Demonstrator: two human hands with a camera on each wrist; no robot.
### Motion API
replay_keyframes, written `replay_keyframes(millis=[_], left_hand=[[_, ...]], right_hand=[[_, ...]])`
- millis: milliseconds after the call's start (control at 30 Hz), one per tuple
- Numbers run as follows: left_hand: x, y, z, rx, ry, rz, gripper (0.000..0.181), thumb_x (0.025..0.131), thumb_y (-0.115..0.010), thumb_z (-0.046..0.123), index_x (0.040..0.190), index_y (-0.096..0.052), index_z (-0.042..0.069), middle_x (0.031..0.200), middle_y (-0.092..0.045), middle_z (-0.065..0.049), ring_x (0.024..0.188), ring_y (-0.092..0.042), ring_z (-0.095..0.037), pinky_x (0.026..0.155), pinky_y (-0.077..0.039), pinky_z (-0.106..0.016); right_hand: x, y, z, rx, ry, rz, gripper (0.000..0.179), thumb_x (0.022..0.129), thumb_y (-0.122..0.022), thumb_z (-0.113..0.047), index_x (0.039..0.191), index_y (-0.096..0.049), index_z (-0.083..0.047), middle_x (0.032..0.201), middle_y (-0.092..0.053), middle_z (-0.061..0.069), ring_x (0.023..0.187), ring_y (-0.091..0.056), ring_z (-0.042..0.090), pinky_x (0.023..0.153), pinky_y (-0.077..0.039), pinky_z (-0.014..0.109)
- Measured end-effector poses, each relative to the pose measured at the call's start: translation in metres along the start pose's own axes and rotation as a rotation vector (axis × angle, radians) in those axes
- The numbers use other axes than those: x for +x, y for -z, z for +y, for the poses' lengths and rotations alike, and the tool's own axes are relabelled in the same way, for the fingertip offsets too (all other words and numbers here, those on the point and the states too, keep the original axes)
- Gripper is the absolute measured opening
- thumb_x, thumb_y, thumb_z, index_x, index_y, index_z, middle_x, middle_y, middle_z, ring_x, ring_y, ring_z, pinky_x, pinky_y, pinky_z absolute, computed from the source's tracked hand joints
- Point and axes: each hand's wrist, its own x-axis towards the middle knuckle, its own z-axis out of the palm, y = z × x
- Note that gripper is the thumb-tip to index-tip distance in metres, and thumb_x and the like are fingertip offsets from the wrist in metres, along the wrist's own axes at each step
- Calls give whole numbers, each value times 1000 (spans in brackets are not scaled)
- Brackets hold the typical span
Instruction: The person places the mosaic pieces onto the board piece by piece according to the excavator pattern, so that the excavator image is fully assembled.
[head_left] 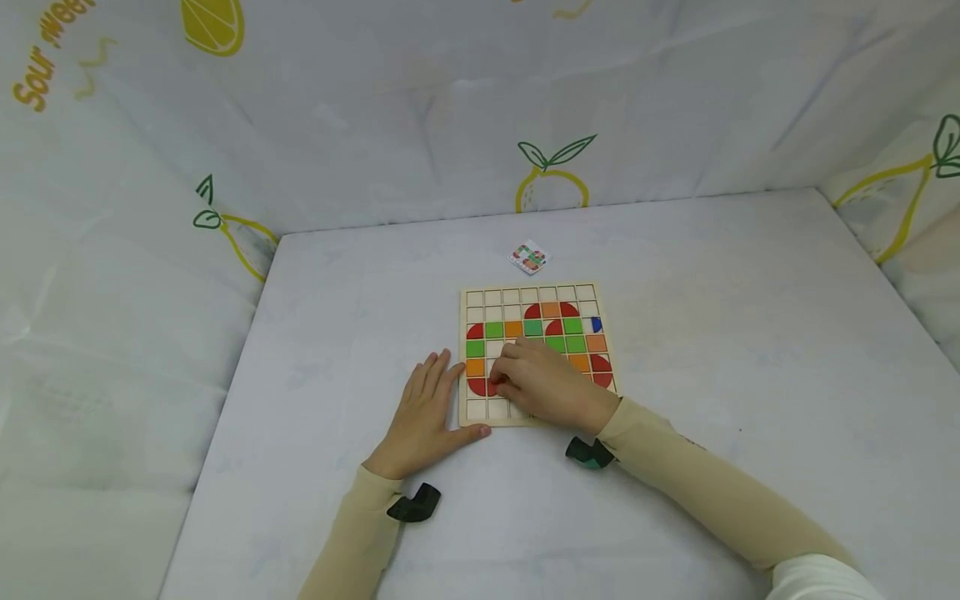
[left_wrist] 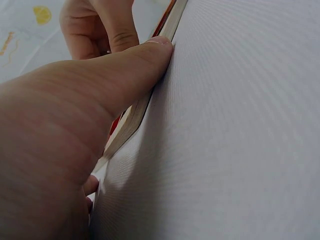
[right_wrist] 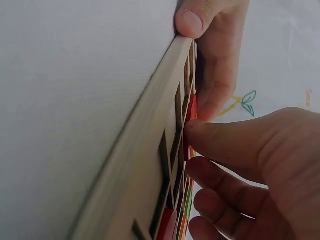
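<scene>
A square wooden grid board (head_left: 476, 409) lies on the table, with red, green and orange tiles in several of its cells. Over its lower left part, my right hand (head_left: 543, 383) has thumb and fingers curled down at a red rounded tile (head_left: 491, 387) in the second row from the near edge. The right wrist view shows the thumb against this red tile (right_wrist: 187, 144), with the index fingertip close by. My left hand (head_left: 422, 417) lies spread at the board's left near corner, thumb along the near edge and straight fingers beside the left edge. Some middle cells are hidden behind my right hand.
Behind the board lies a small pattern card (head_left: 529, 257) with coloured shapes. A blue rounded piece (head_left: 596, 325) sits in a right-hand cell. The white table (head_left: 337, 333) meets a printed cloth backdrop (head_left: 412, 125) at its back and left sides.
</scene>
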Motion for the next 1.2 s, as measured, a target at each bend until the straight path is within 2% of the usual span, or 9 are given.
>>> replay_keyframes(millis=[133, 300, 467, 600, 733, 867, 1000, 1100, 1200], left_hand=[[0, 0, 0, 6, -3, -2, 102, 85, -69, 66, 161, -24, 14, 172, -8, -8, 160, 0, -26, 132, -2, -48], [2, 1, 0, -13, -9, 3, 99, 85, -70, 65, 158, -28, 13, 172, -9, -9, 160, -1, -27, 132, -2, -48], [3, 2, -1, -21, -31, 15, 78, 85, -71, 62, 139, -43, 12, 171, -13, -13, 160, -4, -30, 132, -3, -48], [3, 4, -2, -32, -51, 15, 68, 86, -72, 59, 131, -47, 14, 171, -13, -15, 160, -4, -33, 131, -2, -50], [8, 3, -6, -25, -50, -1, 68, 86, -71, 61, 132, -48, 16, 171, -12, -14, 160, -3, -32, 131, -1, -49], [17, 4, -9, -32, -36, 5, 71, 86, -72, 60, 133, -47, 13, 171, -14, -14, 160, -4, -32, 131, -2, -50], [26, 5, -12, -46, -13, 12, 90, 84, -73, 61, 147, -37, 9, 170, -15, -11, 160, -6, -31, 131, -5, -50], [31, 8, -18, -99, -4, 7, 100, 85, -72, 60, 157, -26, 9, 169, -17, -11, 159, -8, -31, 130, -9, -53], [36, 16, -28, -209, 14, -2, 95, 88, -70, 54, 159, -24, 10, 168, -21, -11, 158, -12, -32, 129, -13, -57]], right_hand=[[0, 0, 0, 6, 4, 7, 10, 93, -75, -21, 102, -77, -17, 94, -68, -5, 88, -55, 13, 84, -50, 31], [1, 5, 3, 72, -23, -16, 13, 96, -69, -20, 105, -77, -14, 100, -69, -4, 93, -60, 14, 87, -54, 31], [4, 23, 9, 177, -79, 2, 19, 101, -63, -20, 112, -76, -11, 105, -71, -3, 101, -60, 16, 90, -55, 32], [2, 39, 16, 197, -76, 45, 20, 101, -63, -21, 111, -75, -9, 99, -69, -2, 96, -60, 21, 82, -54, 32], [-1, 50, 24, 213, -108, 69, 20, 101, -62, -23, 112, -75, -11, 101, -68, -3, 101, -59, 21, 88, -54, 35], [-6, 61, 33, 222, -146, 82, 21, 101, -62, -24, 115, -73, -13, 106, -69, -3, 106, -58, 19, 96, -53, 39], [-11, 73, 49, 271, -199, 77, 21, 101, -62, -23, 116, -72, -11, 106, -68, 0, 101, -58, 19, 88, -55, 38], [-12, 81, 69, 315, -243, 65, 21, 102, -60, -22, 117, -71, -10, 104, -68, 4, 95, -57, 20, 81, -53, 35], [-12, 90, 90, 317, -299, 64, 25, 104, -58, -25, 119, -70, -9, 107, -69, 7, 94, -57, 22, 81, -53, 35]])
